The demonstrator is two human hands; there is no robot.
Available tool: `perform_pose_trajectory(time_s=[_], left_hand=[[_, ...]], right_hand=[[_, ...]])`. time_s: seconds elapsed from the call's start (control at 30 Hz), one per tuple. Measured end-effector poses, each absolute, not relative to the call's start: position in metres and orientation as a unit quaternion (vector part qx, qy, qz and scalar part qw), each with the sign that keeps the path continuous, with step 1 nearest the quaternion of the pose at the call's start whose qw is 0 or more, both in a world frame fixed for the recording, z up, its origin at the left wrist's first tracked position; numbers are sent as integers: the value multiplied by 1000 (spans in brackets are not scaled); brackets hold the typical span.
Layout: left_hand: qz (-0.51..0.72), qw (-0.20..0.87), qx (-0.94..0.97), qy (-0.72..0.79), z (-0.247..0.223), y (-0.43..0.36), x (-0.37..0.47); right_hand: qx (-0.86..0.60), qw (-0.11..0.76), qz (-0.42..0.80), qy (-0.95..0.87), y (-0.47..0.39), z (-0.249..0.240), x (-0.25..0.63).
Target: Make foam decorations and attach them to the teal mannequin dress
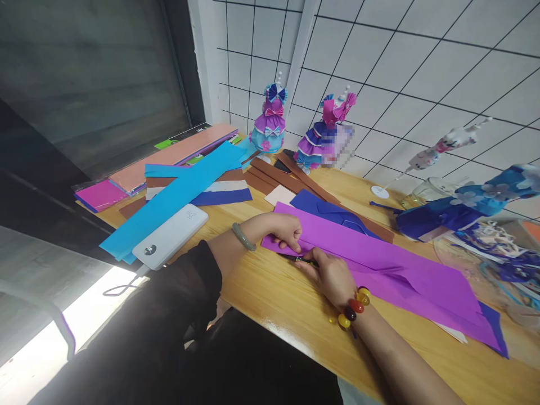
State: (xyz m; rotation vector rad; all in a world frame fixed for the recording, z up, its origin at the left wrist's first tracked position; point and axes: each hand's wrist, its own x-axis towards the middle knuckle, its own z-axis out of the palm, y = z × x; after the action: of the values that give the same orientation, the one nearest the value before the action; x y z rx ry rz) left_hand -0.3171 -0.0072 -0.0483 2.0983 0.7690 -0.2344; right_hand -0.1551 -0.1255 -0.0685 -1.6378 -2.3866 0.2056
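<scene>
A long purple paper sheet (422,287) lies folded across the table, with a crease and a raised wrinkle along it. My left hand (287,229), with a green bangle at the wrist, is closed on the sheet's left end, fingertips pressed at its near edge. Close beside those fingers, my right hand (335,278), with a beaded bracelet, grips what look like small black scissors (310,261). Their dark blades point left along the sheet's edge, and the handles are mostly hidden in my fingers. Dark blue paper (323,209) shows behind the purple sheet.
A white power bank (171,236) with a cable lies left of my left arm, by blue paper strips (181,194). Brown strips (282,177) lie behind. Decorated dress figures (270,126) stand by the tiled wall. At right are a blue dress (459,211) and scraps (502,247).
</scene>
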Motion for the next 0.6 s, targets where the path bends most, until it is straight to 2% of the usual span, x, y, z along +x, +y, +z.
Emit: perform_pose_trajectory(time_s=[0.6], left_hand=[[-92, 428, 849, 295, -46, -9, -318]], right_hand=[[-553, 111, 54, -824, -122, -70, -166]])
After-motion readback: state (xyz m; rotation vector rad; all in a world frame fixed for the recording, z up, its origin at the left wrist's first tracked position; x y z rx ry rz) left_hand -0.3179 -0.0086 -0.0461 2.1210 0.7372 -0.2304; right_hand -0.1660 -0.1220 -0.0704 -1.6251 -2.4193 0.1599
